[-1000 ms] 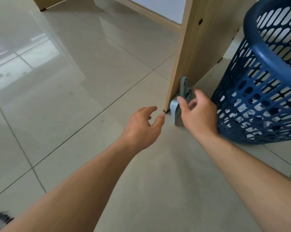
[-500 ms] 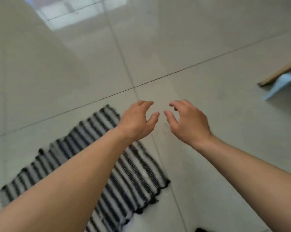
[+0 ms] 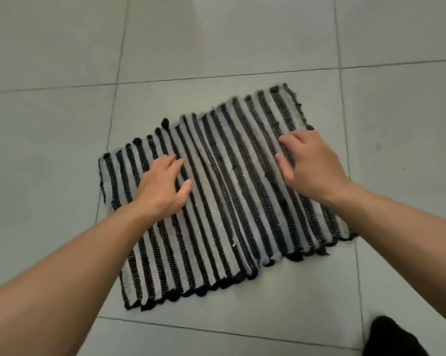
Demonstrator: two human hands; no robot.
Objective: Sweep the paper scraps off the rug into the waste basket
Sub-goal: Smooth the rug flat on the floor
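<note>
while both hands hover loosely uncurled, rug (image 3: pixel 232 201) lies flat on tile.

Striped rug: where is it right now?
Head view: the striped rug lies flat on the tiled floor at centre frame, with the left hand and right hand over its far half.

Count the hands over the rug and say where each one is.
2. The left hand is over the rug's left part, fingers spread; the right hand is over its right part, near the far edge. Both hold nothing. No paper scraps show.
</note>
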